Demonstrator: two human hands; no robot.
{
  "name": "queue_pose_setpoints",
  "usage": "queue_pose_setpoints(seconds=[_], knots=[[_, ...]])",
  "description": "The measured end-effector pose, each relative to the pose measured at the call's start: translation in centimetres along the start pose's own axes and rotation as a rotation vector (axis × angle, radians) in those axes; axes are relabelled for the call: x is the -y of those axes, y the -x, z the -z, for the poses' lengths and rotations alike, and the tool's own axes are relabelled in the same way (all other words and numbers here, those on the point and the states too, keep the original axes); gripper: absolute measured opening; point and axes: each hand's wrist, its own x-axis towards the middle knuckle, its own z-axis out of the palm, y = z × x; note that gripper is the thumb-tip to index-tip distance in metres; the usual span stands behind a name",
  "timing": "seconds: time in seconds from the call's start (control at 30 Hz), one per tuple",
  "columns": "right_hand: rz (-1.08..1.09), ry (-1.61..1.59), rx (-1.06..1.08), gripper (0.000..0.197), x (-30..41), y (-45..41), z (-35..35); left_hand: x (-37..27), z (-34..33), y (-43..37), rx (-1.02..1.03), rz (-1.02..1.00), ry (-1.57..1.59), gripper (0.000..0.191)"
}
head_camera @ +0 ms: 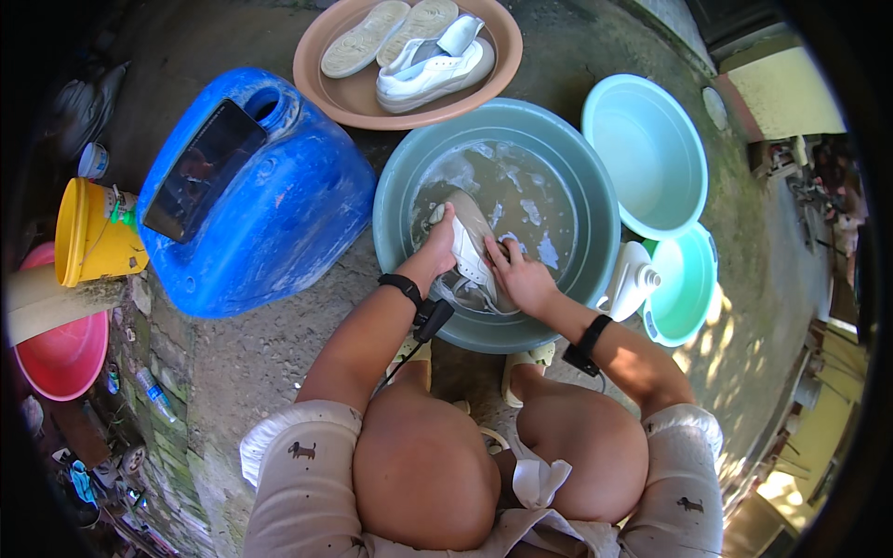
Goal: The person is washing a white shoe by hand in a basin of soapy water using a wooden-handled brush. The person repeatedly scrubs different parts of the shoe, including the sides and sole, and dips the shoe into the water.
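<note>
A wet white sneaker [469, 247] with a greyish sole is tilted in the large grey-green plastic basin [558, 139], over cloudy, sudsy water [520, 188]. My left hand [439, 240] grips the shoe along its left side, thumb up near the toe. On the other side, my right hand [523, 275] has its fingers against the sole edge and upper; its palm side is hidden, so anything small under it cannot be seen. Laces and the shoe's opening hang low near the water.
Beyond the basin, a brown tub [513, 42] holds a white sneaker [436, 73] and insoles [366, 38]. A blue jerrycan [314, 181] with a phone [206, 171] on it stands left. Right are a pale blue basin [645, 153], a green basin [680, 286] and a white bottle [628, 279].
</note>
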Motion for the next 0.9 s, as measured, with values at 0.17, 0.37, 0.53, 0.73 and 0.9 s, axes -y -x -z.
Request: queue_pose_setpoints(seconds=[0.17,0.37,0.53,0.73,0.9], knots=[[0.058,0.028,0.039,0.059,-0.7,4.6,0.1,0.3,-1.8,0.6,-0.057,0.024,-0.026,0.071],[0.055,0.059,0.041,0.059,0.9,1.9,-0.5,0.1,-1.5,1.1,0.024,0.011,-0.020,0.074],[-0.095,0.077,0.052,0.062,1.2,-5.7,-1.0,0.2,-2.2,1.8,0.026,0.018,-0.005,0.070],[-0.089,0.081,0.016,0.062,0.2,-11.2,-0.3,0.4,-2.2,1.6,0.059,-0.032,-0.046,0.066],[-0.099,0.070,-0.042,0.061,-0.3,-9.3,-1.0,0.3,-2.3,1.8,0.055,-0.052,-0.066,0.070]])
